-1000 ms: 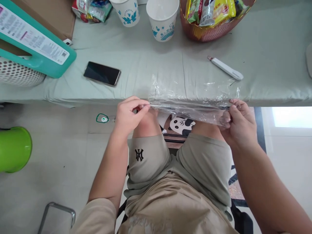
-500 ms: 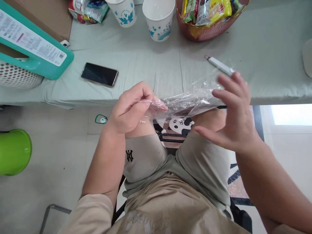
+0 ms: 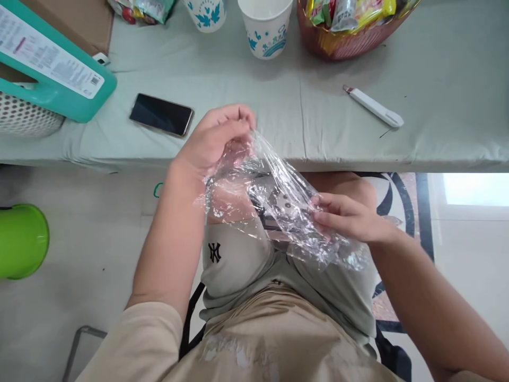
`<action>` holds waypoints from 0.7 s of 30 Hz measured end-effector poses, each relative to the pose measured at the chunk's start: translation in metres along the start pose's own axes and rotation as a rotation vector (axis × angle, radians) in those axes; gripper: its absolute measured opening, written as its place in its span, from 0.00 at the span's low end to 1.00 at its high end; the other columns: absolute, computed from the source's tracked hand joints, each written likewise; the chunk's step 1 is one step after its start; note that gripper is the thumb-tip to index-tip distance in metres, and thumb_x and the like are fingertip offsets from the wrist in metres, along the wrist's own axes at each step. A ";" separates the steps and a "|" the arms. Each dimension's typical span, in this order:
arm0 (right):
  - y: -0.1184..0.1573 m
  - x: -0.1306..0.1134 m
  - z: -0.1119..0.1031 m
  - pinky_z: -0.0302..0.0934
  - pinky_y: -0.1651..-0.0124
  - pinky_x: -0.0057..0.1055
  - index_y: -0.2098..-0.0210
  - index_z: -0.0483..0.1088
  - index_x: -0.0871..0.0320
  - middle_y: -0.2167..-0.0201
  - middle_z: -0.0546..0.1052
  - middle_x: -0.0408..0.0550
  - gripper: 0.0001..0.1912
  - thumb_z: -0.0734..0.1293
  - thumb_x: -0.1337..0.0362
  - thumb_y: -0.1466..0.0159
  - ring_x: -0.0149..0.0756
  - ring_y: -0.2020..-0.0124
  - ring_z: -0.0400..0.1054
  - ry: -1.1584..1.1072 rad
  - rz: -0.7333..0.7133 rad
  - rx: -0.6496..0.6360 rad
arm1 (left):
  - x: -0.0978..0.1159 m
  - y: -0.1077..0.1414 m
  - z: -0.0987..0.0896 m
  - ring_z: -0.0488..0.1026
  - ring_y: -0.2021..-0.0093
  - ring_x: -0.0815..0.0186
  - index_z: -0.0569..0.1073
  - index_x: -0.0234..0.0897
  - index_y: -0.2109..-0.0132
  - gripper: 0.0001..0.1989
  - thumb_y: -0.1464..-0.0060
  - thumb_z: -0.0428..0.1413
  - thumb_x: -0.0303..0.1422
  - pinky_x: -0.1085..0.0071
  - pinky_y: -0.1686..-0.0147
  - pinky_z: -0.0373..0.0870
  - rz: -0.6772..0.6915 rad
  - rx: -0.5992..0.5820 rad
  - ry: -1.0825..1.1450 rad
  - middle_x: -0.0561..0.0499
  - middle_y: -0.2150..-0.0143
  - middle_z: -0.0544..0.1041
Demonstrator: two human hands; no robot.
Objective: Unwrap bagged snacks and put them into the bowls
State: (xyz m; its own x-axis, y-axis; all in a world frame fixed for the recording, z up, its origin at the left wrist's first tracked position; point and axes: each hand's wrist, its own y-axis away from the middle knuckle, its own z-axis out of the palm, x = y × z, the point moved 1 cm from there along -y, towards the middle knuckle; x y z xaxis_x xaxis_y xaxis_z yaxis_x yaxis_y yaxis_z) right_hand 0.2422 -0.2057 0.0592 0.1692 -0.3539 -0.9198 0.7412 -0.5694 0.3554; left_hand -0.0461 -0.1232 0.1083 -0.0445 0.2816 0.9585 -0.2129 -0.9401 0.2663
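A crinkled sheet of clear plastic film point(image 3: 282, 196) stretches between my two hands, above my lap and just off the table's front edge. My left hand point(image 3: 222, 139) is closed on its upper left end, fingers curled in and thumb pressed against them. Lower and to the right, my right hand point(image 3: 345, 217) pinches the film between thumb and fingers, and loose film hangs past the fingertips. Through the film my shorts and a panda picture below show faintly. On the table beyond my right hand lies a white pen-shaped cutter point(image 3: 374, 107).
A black phone point(image 3: 161, 114) lies on the green tablecloth point(image 3: 270, 111) at left. Behind stand two paper cups, one nearer point(image 3: 265, 32), and a red bowl point(image 3: 353, 45) of wrapped snacks. A teal jug point(image 3: 79, 79) is at far left, a green bin point(image 3: 24, 241) on the floor.
My right hand has come down from its raised, spread pose and now grips the film. My left hand has moved up slightly. The film now hangs lower, drawn slantwise between both hands.
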 end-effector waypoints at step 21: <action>-0.001 0.058 0.057 0.70 0.51 0.39 0.55 0.71 0.56 0.59 0.82 0.50 0.24 0.70 0.42 0.36 0.41 0.57 0.77 -0.265 0.106 0.350 | -0.122 0.084 0.055 0.80 0.73 0.68 0.75 0.36 0.51 0.15 0.44 0.64 0.36 0.77 0.77 0.70 -0.453 -0.108 0.090 0.49 0.67 0.83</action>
State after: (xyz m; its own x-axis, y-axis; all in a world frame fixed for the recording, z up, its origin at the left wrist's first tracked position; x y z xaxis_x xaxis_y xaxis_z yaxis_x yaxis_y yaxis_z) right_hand 0.2148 -0.2678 0.0155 0.0259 -0.5757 -0.8173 0.4566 -0.7204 0.5220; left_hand -0.0049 -0.2471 0.0198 -0.0070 0.6791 0.7341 -0.3303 -0.6944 0.6393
